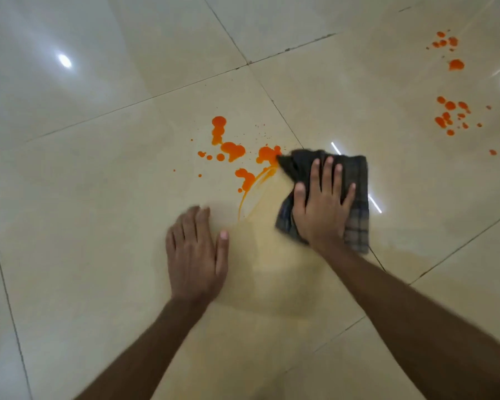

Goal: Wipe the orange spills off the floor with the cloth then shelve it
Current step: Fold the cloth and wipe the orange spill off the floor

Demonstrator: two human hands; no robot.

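A dark checked cloth (355,180) lies flat on the glossy cream floor tiles. My right hand (321,209) presses down on it with fingers spread. The cloth's left corner touches the nearest orange spill (234,150), a patch of blobs and droplets in the middle of the view. A thin orange smear (247,194) curves down from that patch toward my left hand (197,255), which rests flat on the tile with nothing in it. Two more groups of orange drops sit far right, one group (451,114) at mid height and another group (449,49) near the top.
Dark grout lines (272,96) cross the floor diagonally. Bright light reflections (64,61) glare off the tiles at upper left and right edge. No shelf or furniture shows.
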